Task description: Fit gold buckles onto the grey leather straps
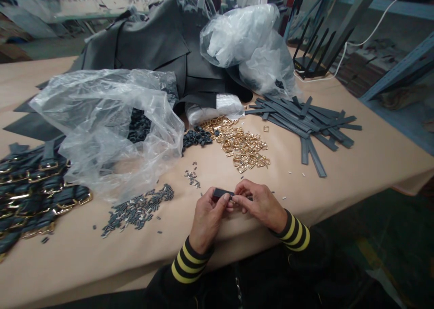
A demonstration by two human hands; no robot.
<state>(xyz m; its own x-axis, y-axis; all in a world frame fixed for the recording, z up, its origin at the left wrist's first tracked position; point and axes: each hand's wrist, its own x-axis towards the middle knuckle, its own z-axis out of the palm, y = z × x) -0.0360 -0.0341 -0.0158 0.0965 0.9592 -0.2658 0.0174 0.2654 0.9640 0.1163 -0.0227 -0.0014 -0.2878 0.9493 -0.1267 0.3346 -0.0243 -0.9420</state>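
Note:
My left hand [209,212] is closed on a dark strap [221,193], pinching it between thumb and fingers near the table's front edge. From the right, my right hand [259,204] pinches the same strap, its fingertips meeting those of the left. Whether a small part sits between the fingertips is hidden. Beyond the hands lies a pile of gold buckles [242,146], with small black loops [196,137] beside it. Left of my hands, many small dark rectangular pieces [135,212] are heaped, and a few more lie scattered nearby.
Flat dark strips [305,119] lie in a stack at right. Finished-looking straps with gold buckles [30,196] are piled at far left. A clear plastic bag [115,119], large dark sheets [149,42], another plastic bag [244,38] and a router [310,67] stand behind.

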